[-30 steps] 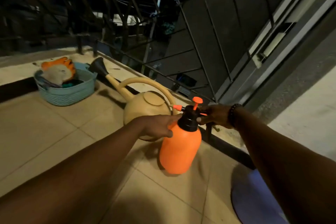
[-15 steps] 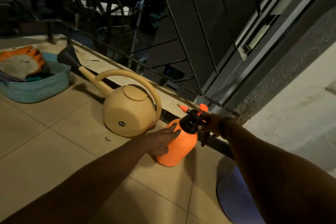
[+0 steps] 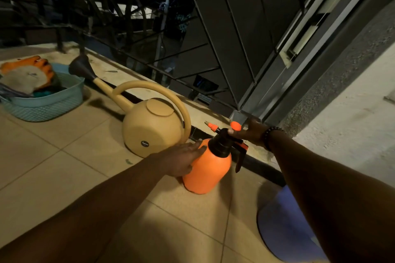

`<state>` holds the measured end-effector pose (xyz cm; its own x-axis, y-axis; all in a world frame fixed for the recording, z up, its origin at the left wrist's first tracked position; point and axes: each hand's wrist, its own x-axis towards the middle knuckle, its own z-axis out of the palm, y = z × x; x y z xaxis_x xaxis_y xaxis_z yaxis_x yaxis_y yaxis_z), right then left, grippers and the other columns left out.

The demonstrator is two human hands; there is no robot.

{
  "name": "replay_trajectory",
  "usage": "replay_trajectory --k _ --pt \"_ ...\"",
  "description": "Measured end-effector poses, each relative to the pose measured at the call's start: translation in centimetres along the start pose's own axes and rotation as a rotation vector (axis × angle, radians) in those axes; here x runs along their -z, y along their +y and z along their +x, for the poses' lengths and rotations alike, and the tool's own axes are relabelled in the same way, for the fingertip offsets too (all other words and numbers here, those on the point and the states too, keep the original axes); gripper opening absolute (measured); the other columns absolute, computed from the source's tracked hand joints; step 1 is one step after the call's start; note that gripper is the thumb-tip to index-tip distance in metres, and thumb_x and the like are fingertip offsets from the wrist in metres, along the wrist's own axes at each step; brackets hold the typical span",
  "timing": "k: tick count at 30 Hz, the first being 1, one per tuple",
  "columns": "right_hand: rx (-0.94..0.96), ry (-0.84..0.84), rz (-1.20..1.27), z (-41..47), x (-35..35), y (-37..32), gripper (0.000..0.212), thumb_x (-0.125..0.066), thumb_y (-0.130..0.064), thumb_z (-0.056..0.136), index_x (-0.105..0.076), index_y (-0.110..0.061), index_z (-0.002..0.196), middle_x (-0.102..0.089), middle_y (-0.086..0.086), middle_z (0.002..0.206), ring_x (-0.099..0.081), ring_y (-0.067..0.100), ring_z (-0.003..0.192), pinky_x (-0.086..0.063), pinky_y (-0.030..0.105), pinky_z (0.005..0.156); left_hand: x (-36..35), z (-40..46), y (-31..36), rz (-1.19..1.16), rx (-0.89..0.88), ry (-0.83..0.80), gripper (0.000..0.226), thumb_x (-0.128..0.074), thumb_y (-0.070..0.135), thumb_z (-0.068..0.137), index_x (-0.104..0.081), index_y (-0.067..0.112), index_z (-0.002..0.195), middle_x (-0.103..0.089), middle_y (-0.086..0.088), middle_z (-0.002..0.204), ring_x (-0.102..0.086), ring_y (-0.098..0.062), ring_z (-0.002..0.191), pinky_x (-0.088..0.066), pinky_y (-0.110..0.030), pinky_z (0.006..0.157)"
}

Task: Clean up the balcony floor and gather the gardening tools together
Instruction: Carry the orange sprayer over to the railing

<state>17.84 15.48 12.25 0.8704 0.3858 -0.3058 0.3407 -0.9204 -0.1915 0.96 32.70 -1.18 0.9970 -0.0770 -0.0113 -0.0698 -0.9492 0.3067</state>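
Orange sprayer point(image 3: 206, 168) with black pump top, beige watering can point(image 3: 152, 128), teal ribbed basket point(image 3: 46, 105), beige tiles point(image 3: 64, 177).

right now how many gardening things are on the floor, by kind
sprayer: 1
watering can: 1
basket: 1
glove, in the basket: 1
total: 4

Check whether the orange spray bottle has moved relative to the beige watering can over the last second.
Yes. The orange spray bottle has gone down from mid-air onto the floor tiles, now standing just right of the beige watering can, near the ledge.
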Motion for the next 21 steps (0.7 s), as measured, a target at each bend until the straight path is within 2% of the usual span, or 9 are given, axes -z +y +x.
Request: replay_trajectory --k 2,3,4,6,7,8,12,17,21 --pt "0.015 0.107 -0.181 -0.2 -0.1 -0.2 0.13 -0.053 -0.093 0.053 -0.02 -0.017 0.152 -0.028 0.013 0.156 -0.03 0.036 0.141 -0.034 0.054 0.111 1.8 -1.0 0.3 0.032 -0.007 -0.009 0.074 -0.049 0.025 0.1 -0.008 0.018 0.16 -0.009 -0.008 0.167 -0.013 -0.024 0.153 -0.017 -0.041 0.123" --pt "0.032 0.129 -0.226 -0.4 -0.2 -0.4 0.124 -0.051 -0.092 0.057 -0.021 -0.017 0.151 -0.03 0.013 0.155 -0.031 0.035 0.14 -0.034 0.053 0.111 2.4 -1.3 0.1 0.046 0.002 -0.012 0.074 -0.048 0.026 0.101 -0.005 0.018 0.16 -0.003 -0.006 0.167 -0.008 -0.022 0.154 -0.013 -0.04 0.124" --pt "0.05 0.129 -0.226 -0.5 -0.4 -0.6 0.111 -0.054 -0.086 0.066 -0.025 -0.018 0.149 -0.036 0.012 0.152 -0.036 0.034 0.137 -0.036 0.052 0.109 3.1 -1.9 0.1 0.051 0.029 -0.023 0.074 -0.047 0.027 0.101 -0.004 0.019 0.16 0.0 -0.004 0.168 -0.007 -0.02 0.154 -0.012 -0.039 0.124" --pt "0.087 0.115 -0.186 -0.5 -0.9 -0.9 0.072 -0.059 -0.062 0.085 -0.039 -0.02 0.141 -0.05 0.011 0.139 -0.049 0.028 0.124 -0.045 0.045 0.101 4.0 -2.7 -0.3 0.058 0.055 -0.031 0.074 -0.048 0.028 0.102 -0.003 0.02 0.16 0.001 -0.004 0.168 -0.007 -0.021 0.154 -0.012 -0.038 0.123" --pt "0.096 0.109 -0.176 -0.7 -1.0 -1.0 0.06 -0.059 -0.052 0.09 -0.042 -0.02 0.137 -0.053 0.01 0.135 -0.051 0.026 0.12 -0.046 0.041 0.097 4.2 -3.0 -0.6 0.068 0.08 -0.044 0.074 -0.048 0.028 0.102 -0.003 0.02 0.16 0.001 -0.004 0.168 -0.008 -0.021 0.154 -0.013 -0.038 0.122" --pt "0.089 0.099 -0.153 -0.7 -1.1 -0.9 0.056 -0.06 -0.048 0.092 -0.044 -0.019 0.137 -0.053 0.01 0.135 -0.051 0.026 0.12 -0.046 0.04 0.097 4.6 -3.5 -0.6 0.067 0.092 -0.056 0.074 -0.048 0.029 0.102 -0.003 0.02 0.16 0.001 -0.005 0.168 -0.008 -0.022 0.154 -0.014 -0.039 0.122" --pt "0.053 0.003 0.011 -0.5 -0.5 -0.8 0.084 -0.073 -0.049 0.08 -0.033 -0.017 0.148 -0.04 0.01 0.149 -0.04 0.029 0.135 -0.038 0.047 0.109 5.7 -4.9 -0.9 0.109 0.095 -0.064 0.074 -0.047 0.028 0.103 -0.001 0.018 0.16 0.004 -0.005 0.168 -0.008 -0.023 0.154 -0.015 -0.039 0.121" --pt "0.099 -0.053 0.084 -0.6 -0.7 -1.1 0.105 -0.083 -0.051 0.066 -0.027 -0.019 0.15 -0.038 0.009 0.15 -0.038 0.031 0.136 -0.038 0.053 0.109 5.9 -4.9 -1.8 0.134 0.137 -0.061 0.075 -0.047 0.031 0.103 0.0 0.018 0.16 0.003 -0.006 0.168 -0.01 -0.024 0.153 -0.015 -0.039 0.121" --pt "0.13 -0.097 0.233 -1.2 -0.6 -1.3 0.146 -0.08 -0.078 0.04 -0.007 -0.026 0.155 -0.024 0.01 0.159 -0.027 0.035 0.143 -0.032 0.057 0.112 5.8 -4.4 -1.2 0.151 0.117 -0.071 0.075 -0.047 0.031 0.103 0.0 0.018 0.16 0.004 -0.005 0.168 -0.008 -0.023 0.154 -0.013 -0.039 0.122"
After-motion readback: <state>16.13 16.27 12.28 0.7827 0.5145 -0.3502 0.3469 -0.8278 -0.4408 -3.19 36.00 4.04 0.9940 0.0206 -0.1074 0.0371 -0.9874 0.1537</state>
